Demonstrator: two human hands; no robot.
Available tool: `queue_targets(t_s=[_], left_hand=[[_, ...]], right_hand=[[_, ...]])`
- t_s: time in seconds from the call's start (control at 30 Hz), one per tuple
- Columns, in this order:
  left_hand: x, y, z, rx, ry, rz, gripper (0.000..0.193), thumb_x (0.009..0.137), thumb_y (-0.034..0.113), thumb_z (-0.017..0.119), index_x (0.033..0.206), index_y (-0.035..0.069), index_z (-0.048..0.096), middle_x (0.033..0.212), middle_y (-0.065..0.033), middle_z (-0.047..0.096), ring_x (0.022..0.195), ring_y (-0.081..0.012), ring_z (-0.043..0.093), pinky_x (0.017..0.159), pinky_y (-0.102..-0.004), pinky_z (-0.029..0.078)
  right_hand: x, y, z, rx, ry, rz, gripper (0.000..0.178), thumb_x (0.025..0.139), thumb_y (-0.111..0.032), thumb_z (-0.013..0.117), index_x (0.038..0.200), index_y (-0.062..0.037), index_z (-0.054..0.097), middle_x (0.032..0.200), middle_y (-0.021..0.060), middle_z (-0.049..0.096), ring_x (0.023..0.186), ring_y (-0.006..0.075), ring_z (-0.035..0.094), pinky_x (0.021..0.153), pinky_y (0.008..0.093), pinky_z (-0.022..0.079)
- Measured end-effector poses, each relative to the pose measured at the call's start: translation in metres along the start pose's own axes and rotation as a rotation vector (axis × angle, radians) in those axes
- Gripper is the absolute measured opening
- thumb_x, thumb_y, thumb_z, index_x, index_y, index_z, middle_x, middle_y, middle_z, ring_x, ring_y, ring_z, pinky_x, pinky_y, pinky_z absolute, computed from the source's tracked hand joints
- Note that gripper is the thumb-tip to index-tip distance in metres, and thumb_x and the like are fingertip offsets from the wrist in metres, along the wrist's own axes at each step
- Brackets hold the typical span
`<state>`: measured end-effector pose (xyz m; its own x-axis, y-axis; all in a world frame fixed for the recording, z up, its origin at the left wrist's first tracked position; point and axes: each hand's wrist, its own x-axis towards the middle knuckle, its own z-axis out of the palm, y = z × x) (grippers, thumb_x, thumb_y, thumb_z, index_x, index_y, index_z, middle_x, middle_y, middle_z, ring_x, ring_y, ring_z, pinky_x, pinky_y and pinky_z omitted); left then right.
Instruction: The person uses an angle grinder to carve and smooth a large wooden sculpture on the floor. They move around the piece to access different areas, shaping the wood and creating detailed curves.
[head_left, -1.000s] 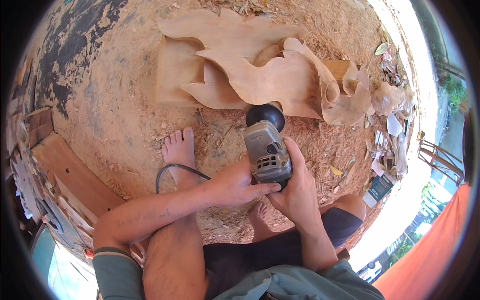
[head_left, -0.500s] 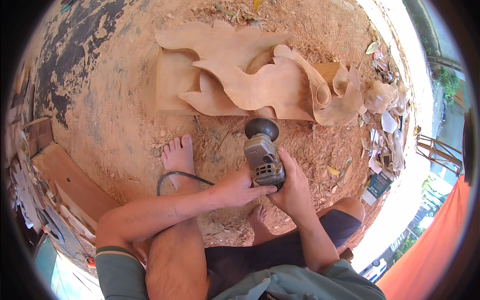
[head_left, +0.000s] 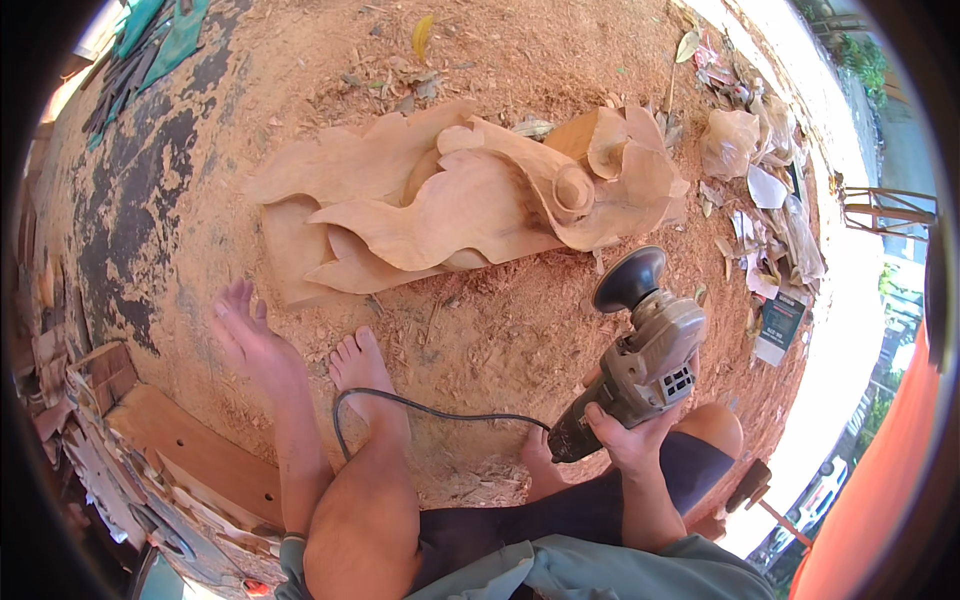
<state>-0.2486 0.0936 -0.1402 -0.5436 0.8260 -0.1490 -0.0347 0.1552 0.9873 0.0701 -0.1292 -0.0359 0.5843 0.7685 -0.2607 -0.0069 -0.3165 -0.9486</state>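
My right hand (head_left: 640, 440) is wrapped round the body of an angle grinder (head_left: 640, 370). The tool has a worn grey metal head, a dark casing and a round black pad (head_left: 629, 280) that points up and away from me. A black cord (head_left: 450, 411) runs from its rear end to the left across my foot. My left hand (head_left: 250, 335), off the tool, is held out at the left with its fingers apart and nothing in it. Ahead lies a carved wooden panel (head_left: 455, 215) with leaf-like curls and a spiral; the pad is just short of its right end.
Wood dust and shavings cover the ground. Plastic bags (head_left: 730, 143), paper scraps and a dark green box (head_left: 781, 322) lie along the right. Planks with holes (head_left: 190, 445) are at the near left. A green cloth (head_left: 178, 45) lies at the far left.
My left hand has let go of the grinder and swung out left. My right hand has carried the grinder right and tilted it. The view has shifted, with the panel now lower and further left.
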Motion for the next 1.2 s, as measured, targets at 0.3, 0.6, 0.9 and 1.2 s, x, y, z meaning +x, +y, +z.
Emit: queue_targets(t_s=[0.3, 0.6, 0.9, 1.2], left_hand=[[0.018, -0.045, 0.032, -0.469, 0.0, -0.318, 0.062, 0.114, 0.058, 0.037, 0.123, 0.0, 0.058, 0.122, -0.0155, 0.066, 0.119, -0.0274, 0.066, 0.105, -0.0468, 0.053], [0.05, -0.034, 0.048, -0.477, 0.037, -0.259, 0.068, 0.112, 0.062, 0.038, 0.104, 0.0, 0.064, 0.107, -0.0148, 0.07, 0.106, -0.0269, 0.069, 0.098, -0.0442, 0.056], [0.194, -0.022, 0.115, -0.338, -0.229, -0.224, 0.07, 0.112, 0.061, 0.031, 0.088, 0.002, 0.061, 0.088, -0.0157, 0.071, 0.085, -0.0289, 0.068, 0.084, -0.0427, 0.057], [0.196, -0.02, 0.113, -0.196, -0.291, -0.346, 0.074, 0.114, 0.062, 0.027, 0.121, -0.001, 0.063, 0.117, -0.0192, 0.073, 0.111, -0.0308, 0.068, 0.1, -0.0478, 0.055]], right_hand=[[-0.012, 0.019, -0.017, 0.052, 0.204, -0.011, 0.132, 0.072, -0.002, 0.091, 0.17, -0.0097, 0.002, 0.148, 0.0194, 0.047, 0.123, 0.0291, 0.063, 0.1, 0.0439, 0.058], [-0.015, 0.039, -0.008, -0.114, -0.065, -0.121, 0.124, 0.073, -0.003, 0.093, 0.166, -0.0081, 0.01, 0.145, 0.0199, 0.051, 0.129, 0.029, 0.061, 0.106, 0.0451, 0.055], [-0.029, 0.054, -0.008, -0.331, -0.443, -0.221, 0.11, 0.068, -0.025, 0.104, 0.157, -0.0058, 0.042, 0.132, 0.023, 0.066, 0.123, 0.0396, 0.068, 0.104, 0.0457, 0.055], [-0.021, 0.021, 0.011, -0.408, -0.517, -0.3, 0.102, 0.067, -0.025, 0.099, 0.154, -0.0074, 0.048, 0.127, 0.0207, 0.066, 0.105, 0.0434, 0.068, 0.088, 0.0492, 0.056]])
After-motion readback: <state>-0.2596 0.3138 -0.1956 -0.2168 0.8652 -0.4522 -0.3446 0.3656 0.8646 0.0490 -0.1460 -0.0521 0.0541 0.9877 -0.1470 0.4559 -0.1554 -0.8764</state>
